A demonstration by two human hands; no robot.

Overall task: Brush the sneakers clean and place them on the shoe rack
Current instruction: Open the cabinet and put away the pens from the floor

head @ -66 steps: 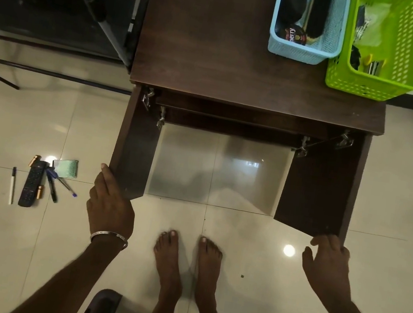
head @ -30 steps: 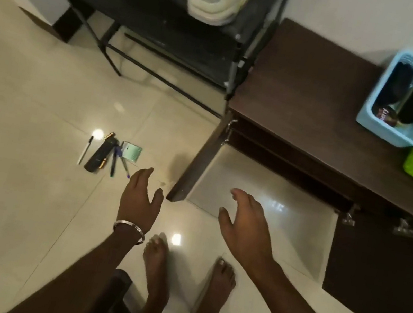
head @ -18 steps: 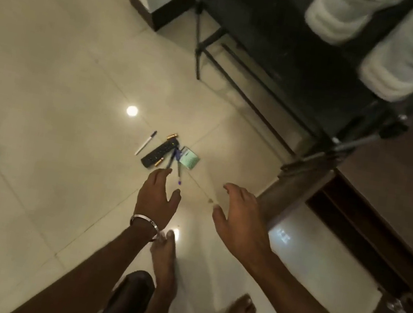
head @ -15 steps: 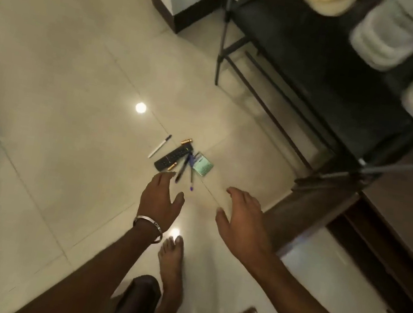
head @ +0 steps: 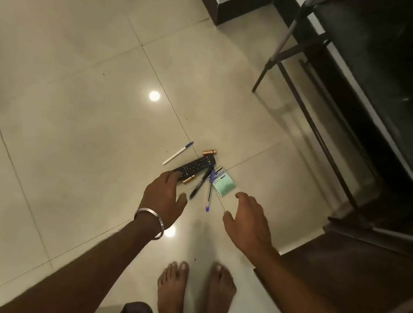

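Observation:
The black metal shoe rack (head: 391, 77) fills the upper right; its visible shelf carries no sneakers in this frame. No brush shows either. My left hand (head: 163, 198), with a silver bangle at the wrist, hangs over the tiled floor with relaxed fingers and holds nothing. My right hand (head: 249, 222) is held out beside it, fingers loosely spread, also holding nothing. Both hands hover just short of a small pile of items on the floor.
On the floor lie a black remote (head: 195, 168), a white pen (head: 177, 153), two dark pens (head: 202, 182), batteries (head: 209, 152) and a green card (head: 224, 183). A dark wooden cabinet door (head: 344, 272) stands at lower right. My bare feet (head: 193, 297) are below.
My view has swung left and away from the cabinet; the sneakers on the rack and the baskets have left the frame. Both hands let go of the cabinet doors and stay empty.

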